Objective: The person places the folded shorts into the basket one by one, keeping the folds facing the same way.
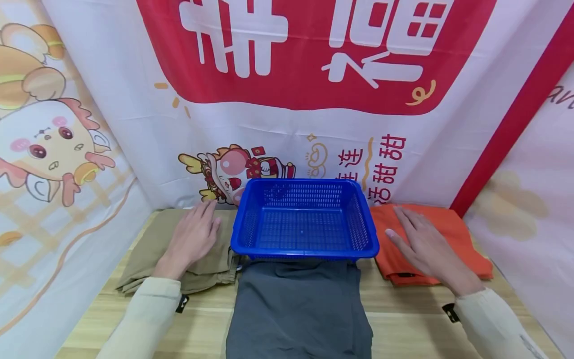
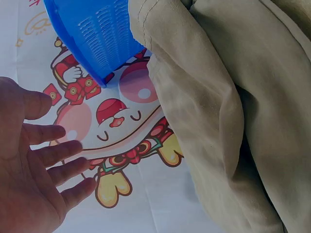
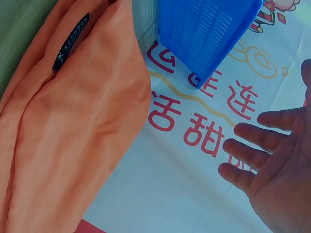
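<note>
My left hand (image 1: pixel 192 238) hovers over a folded khaki garment (image 1: pixel 157 249), its fingers extended and holding nothing. In the left wrist view the left palm (image 2: pixel 29 170) faces the khaki cloth (image 2: pixel 204 97) with a gap between them. On the other side, my right hand (image 1: pixel 423 247) is above a folded orange garment (image 1: pixel 453 224), fingers spread and without a grip. The right wrist view shows the right hand (image 3: pixel 282 160) apart from the orange cloth (image 3: pixel 92 126), which bears a black label (image 3: pixel 71 41). A blue plastic basket (image 1: pixel 305 234) stands between the two hands, with nothing in it.
Dark grey folded clothing (image 1: pixel 298 309) lies in front of the basket on the wooden table (image 1: pixel 202 324). Printed white and red cloth (image 1: pixel 291 89) hangs behind, with more printed cloth on the left (image 1: pixel 58 199) and right (image 1: pixel 529 224) sides.
</note>
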The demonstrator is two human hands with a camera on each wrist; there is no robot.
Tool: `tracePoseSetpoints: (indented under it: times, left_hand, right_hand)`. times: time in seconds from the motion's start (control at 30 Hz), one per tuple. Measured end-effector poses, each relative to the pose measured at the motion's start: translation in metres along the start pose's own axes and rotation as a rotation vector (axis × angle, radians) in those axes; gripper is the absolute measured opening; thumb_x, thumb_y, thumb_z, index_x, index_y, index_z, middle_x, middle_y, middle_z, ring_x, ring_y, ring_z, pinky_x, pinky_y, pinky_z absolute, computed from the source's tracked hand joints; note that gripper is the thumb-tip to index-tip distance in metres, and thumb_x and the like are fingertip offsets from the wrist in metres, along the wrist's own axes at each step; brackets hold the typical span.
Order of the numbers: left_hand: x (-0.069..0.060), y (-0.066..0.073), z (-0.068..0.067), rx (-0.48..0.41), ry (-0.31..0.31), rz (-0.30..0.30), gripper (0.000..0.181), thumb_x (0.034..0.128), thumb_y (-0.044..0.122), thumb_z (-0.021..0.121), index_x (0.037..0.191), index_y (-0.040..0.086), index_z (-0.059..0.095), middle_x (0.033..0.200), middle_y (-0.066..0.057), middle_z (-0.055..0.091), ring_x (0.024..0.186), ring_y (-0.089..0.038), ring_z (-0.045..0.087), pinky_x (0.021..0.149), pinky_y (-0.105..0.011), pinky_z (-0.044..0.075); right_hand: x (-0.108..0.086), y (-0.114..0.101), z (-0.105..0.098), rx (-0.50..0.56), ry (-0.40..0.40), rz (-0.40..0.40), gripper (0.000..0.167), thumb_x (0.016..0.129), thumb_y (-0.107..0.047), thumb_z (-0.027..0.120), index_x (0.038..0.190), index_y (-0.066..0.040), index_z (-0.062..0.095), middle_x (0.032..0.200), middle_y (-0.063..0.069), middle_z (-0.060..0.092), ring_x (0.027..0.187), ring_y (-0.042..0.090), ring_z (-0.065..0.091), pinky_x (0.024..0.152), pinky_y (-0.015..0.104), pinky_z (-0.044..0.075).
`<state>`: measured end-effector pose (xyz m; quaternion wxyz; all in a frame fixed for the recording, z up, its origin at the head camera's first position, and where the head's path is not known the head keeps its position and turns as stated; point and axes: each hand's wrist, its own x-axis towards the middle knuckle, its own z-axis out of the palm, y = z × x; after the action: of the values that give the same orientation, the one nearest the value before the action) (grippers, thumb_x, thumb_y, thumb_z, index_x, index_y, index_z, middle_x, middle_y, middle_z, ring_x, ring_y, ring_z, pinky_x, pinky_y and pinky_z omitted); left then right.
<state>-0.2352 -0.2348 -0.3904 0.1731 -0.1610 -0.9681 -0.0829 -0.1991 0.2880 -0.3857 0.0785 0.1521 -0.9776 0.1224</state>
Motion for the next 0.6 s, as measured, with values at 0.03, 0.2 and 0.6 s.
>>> tracePoseSetpoints:
  times: [0.03,0.2,0.6]
  left_hand:
    - [-0.001,0.000,-0.001,-0.001,-0.003,-0.001,0.051,0.1068,0.020,0.046,0.147,-0.012,0.041,0.148,-0.033,0.043,0.137,-0.050,0.040,0.113,-0.060,0.030]
    - [-0.006,0.002,-0.005,-0.003,-0.003,-0.016,0.049,0.1060,0.021,0.048,0.144,-0.009,0.046,0.141,-0.032,0.050,0.131,-0.049,0.047,0.107,-0.062,0.036]
    - [-0.017,0.005,-0.008,-0.006,0.029,-0.018,0.034,0.0994,0.022,0.060,0.120,-0.005,0.065,0.120,-0.024,0.063,0.112,-0.045,0.058,0.092,-0.060,0.048]
  right_hand:
    - [-0.001,-0.001,-0.001,-0.002,-0.006,0.006,0.080,0.106,-0.055,0.038,0.159,0.002,0.021,0.157,0.031,0.029,0.141,0.053,0.028,0.112,0.068,0.024]
    - [-0.005,-0.003,-0.002,-0.011,-0.009,0.023,0.080,0.105,-0.057,0.040,0.157,0.003,0.028,0.154,0.031,0.035,0.137,0.053,0.035,0.108,0.070,0.029]
    - [-0.012,-0.009,-0.003,-0.012,0.019,0.022,0.071,0.104,-0.057,0.045,0.143,0.001,0.051,0.140,0.028,0.053,0.126,0.050,0.047,0.102,0.070,0.036]
